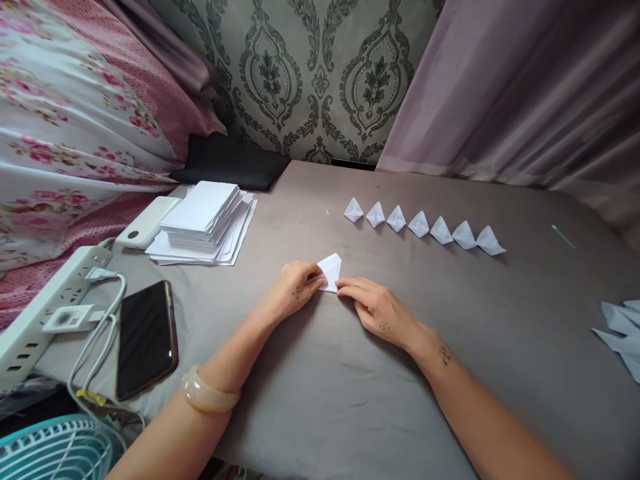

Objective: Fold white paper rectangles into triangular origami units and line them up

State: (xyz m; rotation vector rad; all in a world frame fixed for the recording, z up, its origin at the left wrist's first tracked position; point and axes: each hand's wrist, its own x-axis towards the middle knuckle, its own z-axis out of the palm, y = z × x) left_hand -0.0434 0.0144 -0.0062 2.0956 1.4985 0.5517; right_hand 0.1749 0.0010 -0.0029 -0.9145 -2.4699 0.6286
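A small folded piece of white paper (331,269) is between my hands at the middle of the grey cloth-covered table. My left hand (297,287) pinches its left edge between thumb and fingers. From the other side, my right hand (383,307) touches the lower right corner with its fingertips, the fingers stretched out and the palm low over the cloth. Beyond them, several folded paper boats (419,224) stand in a slanting row, running from the back middle toward the right.
A stack of white paper (200,213) lies at the left beside a white power bank (147,223). Nearer are a dark phone (147,340), a power strip (55,307) with cables and a teal fan (60,450). More folded paper (623,333) sits at the right edge.
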